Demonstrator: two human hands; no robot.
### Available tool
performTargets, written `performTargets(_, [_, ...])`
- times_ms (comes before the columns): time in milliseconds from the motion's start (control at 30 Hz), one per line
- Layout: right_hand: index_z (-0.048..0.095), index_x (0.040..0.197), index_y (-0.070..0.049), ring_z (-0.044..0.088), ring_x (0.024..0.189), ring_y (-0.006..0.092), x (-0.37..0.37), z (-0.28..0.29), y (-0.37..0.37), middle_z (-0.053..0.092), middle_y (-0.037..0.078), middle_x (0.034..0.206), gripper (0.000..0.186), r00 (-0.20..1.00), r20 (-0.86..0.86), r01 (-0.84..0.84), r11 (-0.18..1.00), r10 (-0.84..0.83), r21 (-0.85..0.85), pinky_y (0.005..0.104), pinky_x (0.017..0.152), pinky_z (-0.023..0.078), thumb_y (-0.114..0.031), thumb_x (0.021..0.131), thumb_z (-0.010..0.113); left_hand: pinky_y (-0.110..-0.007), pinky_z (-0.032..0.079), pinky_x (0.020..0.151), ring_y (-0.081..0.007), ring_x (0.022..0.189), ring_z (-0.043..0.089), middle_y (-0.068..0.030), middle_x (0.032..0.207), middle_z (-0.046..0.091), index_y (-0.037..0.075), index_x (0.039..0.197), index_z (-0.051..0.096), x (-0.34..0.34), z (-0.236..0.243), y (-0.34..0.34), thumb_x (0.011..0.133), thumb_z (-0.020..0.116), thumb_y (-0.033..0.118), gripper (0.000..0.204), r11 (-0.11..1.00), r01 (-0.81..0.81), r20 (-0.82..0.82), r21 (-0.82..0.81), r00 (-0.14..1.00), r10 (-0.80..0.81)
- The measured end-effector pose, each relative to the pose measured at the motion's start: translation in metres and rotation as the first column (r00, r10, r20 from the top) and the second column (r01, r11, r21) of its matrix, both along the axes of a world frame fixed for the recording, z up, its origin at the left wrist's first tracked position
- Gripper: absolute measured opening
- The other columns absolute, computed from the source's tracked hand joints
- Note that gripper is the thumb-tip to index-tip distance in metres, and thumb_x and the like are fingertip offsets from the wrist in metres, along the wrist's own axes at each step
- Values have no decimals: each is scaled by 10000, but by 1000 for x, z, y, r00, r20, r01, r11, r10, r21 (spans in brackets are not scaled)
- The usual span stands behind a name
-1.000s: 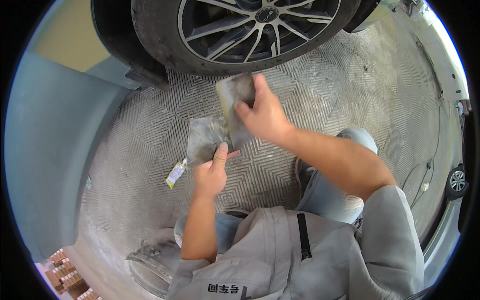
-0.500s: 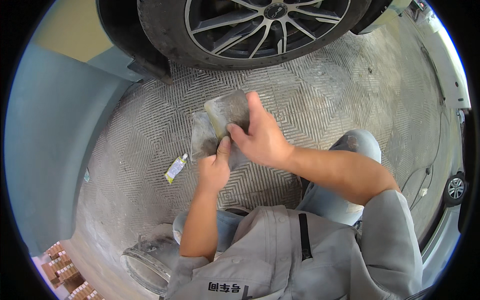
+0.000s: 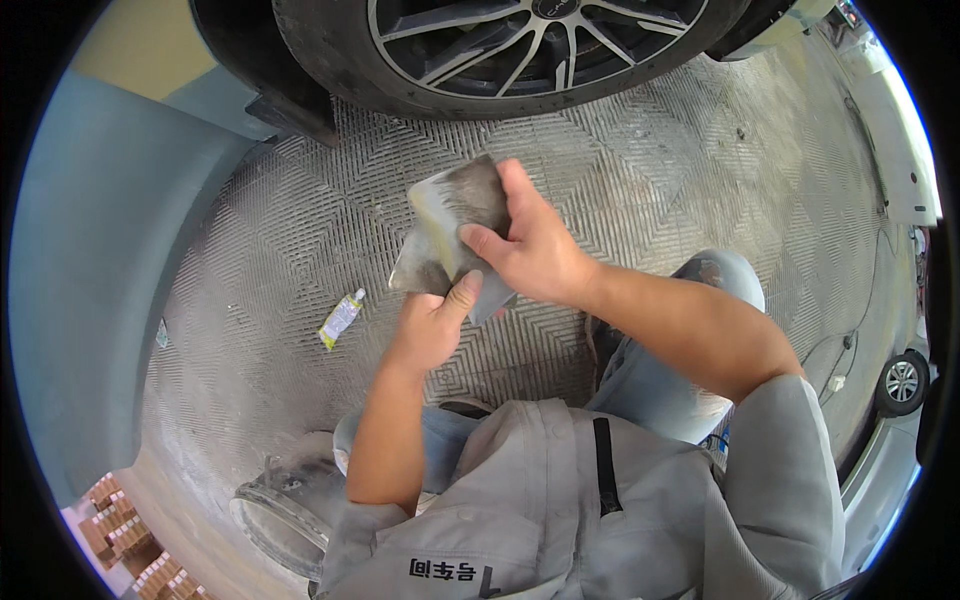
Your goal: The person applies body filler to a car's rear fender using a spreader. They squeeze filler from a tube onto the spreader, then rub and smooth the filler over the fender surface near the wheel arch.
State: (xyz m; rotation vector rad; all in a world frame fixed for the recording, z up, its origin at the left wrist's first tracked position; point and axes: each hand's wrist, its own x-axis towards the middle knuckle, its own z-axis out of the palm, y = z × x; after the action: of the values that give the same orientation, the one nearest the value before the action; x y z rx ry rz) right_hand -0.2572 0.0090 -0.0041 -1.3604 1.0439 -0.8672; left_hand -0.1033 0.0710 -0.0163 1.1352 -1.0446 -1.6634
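Note:
My right hand (image 3: pixel 545 250) grips a thin, grey-brown smeared putty scraper (image 3: pixel 483 195), its thumb pressed on the upper face. Along this scraper's left edge runs a pale yellowish strip of paste (image 3: pixel 437 228). In my left hand (image 3: pixel 430 328) is a second flat, smeared grey putty scraper (image 3: pixel 413 268), the thumb on top and the fingers mostly hidden below. The two blades overlap and appear to touch, with the right one on top. A small white and yellow-green tube (image 3: pixel 342 318) lies on the floor to the left of my left hand.
A car wheel (image 3: pixel 500 90) stands ahead at the top. A large blue-grey body panel (image 3: pixel 110 270) curves down the left side. A dusty bucket (image 3: pixel 280 530) sits by my left knee. Cables (image 3: pixel 840 350) run over the ribbed floor (image 3: pixel 680 190) at right.
Relative to each other, the scrapers have turned: the left one is now tilted and slid further beneath the right one. The view has shifted slightly, with the wheel higher in it.

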Motion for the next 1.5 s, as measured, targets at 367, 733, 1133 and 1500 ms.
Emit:
performTargets(367, [402,1032,0,550,773,133,-20,1,-64,578,97,884,230,894,229,426,889,-386,-169,287,654,488,-93,873,541,-252,531,526,-150,732,636,-83,924,632,-20,1120,526,13,-4,-5,932,551,267,344,898,323,-127,299,946,-298])
performTargets(733, [506,837,-46,556,653,339,-40,6,-57,594,143,763,141,733,-667,-418,863,135,-284,358,614,475,-89,809,637,-216,433,414,-87,591,598,-19,815,632,24,997,579,20,3,-11,898,605,250,248,903,-196,-233,382,925,299])
performTargets(1133, [511,941,15,588,768,169,-20,0,-75,614,97,846,172,902,57,431,900,-428,-62,323,679,479,-118,866,589,-237,469,458,-106,569,587,-62,742,640,7,814,586,17,-1,-9,917,575,344,352,978,-20,69,207,998,6])
performTargets(1500, [426,1120,35,576,928,179,9,10,-31,591,129,1005,391,949,272,140,986,-158,87,308,808,496,-47,814,657,-395,538,788,-227,961,621,-123,1095,613,-34,1106,555,7,-6,-13,935,526,91,215,903,-419,-331,-92,868,369])
